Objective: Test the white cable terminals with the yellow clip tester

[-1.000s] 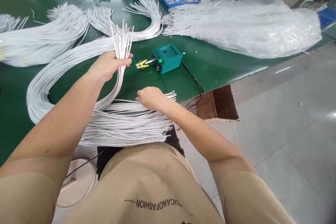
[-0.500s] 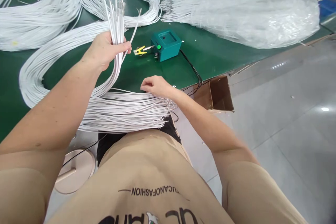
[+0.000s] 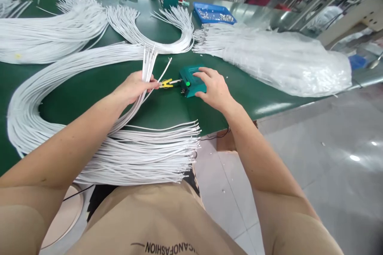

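A small bunch of white wires is gripped upright in my left hand, with one wire leaning out to the right. Its fingertips are close to the yellow clip on the front of a teal box. My right hand is at the right side of that box, fingers spread and curved, holding nothing; whether it touches the box I cannot tell. Below, a wide bundle of white wires lies along the table's near edge and loops round to the left.
Further white wire bundles lie across the green table. At the back stand a blue tray of small metal parts and a plastic-wrapped bundle. A cardboard box sits below the edge. Other people are partly visible behind.
My right hand has moved from above the near wire ends up to the teal box, and its fingers have spread. My left hand still holds the bunch. The camera view has tilted up.
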Tool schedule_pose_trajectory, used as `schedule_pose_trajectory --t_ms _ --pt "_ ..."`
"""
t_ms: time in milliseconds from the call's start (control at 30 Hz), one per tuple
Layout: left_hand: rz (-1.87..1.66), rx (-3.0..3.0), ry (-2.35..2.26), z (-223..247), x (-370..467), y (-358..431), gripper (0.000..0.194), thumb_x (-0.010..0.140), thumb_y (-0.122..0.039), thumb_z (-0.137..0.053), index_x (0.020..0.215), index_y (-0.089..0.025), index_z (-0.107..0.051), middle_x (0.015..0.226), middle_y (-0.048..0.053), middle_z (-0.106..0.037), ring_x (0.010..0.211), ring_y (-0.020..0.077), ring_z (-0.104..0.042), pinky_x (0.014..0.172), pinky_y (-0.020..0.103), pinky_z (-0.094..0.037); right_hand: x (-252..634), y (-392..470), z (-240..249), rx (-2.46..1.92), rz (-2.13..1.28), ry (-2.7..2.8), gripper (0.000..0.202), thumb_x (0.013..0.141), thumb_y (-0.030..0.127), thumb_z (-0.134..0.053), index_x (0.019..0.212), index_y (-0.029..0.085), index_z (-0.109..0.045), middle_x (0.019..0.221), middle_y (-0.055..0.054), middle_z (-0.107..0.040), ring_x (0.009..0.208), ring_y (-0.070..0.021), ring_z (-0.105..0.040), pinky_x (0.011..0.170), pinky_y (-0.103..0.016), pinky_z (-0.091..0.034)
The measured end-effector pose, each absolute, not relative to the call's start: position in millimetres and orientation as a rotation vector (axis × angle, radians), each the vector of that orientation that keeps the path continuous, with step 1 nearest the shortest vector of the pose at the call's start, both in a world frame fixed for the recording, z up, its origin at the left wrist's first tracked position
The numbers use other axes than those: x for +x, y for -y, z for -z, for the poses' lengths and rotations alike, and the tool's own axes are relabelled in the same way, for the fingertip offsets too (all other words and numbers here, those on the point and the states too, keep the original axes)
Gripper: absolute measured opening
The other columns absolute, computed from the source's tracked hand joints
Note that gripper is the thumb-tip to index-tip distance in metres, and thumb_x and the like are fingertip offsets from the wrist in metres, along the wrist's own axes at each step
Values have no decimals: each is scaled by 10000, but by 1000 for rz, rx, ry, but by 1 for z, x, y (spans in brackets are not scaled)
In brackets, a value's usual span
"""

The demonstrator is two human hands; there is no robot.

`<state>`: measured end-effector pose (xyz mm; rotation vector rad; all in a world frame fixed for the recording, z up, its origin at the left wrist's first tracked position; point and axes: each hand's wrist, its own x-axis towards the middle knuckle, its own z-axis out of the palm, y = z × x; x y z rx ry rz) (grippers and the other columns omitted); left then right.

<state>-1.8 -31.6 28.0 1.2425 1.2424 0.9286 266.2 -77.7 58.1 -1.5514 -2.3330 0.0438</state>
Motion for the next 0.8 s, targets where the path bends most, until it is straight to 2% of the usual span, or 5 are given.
schedule_pose_trajectory --t_ms 100,167,400,600,800 --pt "-913 1133 -1208 -29 -6 24 256 599 -168 -812 723 -155 -589 705 43 -669 705 157 -644 551 233 -393 279 37 -63 -1708 -117 2584 999 642 221 -804 1515 224 -318 1630 -153 -197 1506 -377 -128 1163 -622 -174" --pt "-879 1079 -1184 -31 -9 21 284 615 -241 -832 743 -151 -595 762 48 -677 730 148 -647 558 224 -404 278 17 -63 -1762 -211 2712 1120 612 249 -831 1552 243 -222 1647 -139 -132 1517 -379 -63 1177 -634 -124" --pt "-899 1013 -1119 -37 -13 19 261 699 -212 -773 700 -150 -520 729 37 -642 712 127 -645 549 208 -394 260 -2 -76 -1550 -300 2756 894 692 187 -707 1503 249 -336 1445 -126 -454 1317 -300 -469 1036 -426 -456" --pt "-953 977 -1105 -33 -13 27 180 764 -190 -709 785 -140 -537 851 82 -690 712 130 -668 533 211 -398 261 -7 -85 -1800 -289 2854 1135 637 306 -793 1570 266 -149 1627 -138 -194 1510 -370 -120 1191 -600 -159" --pt "-999 871 -1058 -28 -16 28 252 698 -205 -761 777 -146 -528 782 54 -677 741 144 -666 565 217 -422 261 -7 -85 -1771 -498 2825 1066 642 282 -749 1558 278 -204 1588 -152 -262 1460 -328 -291 1088 -468 -399"
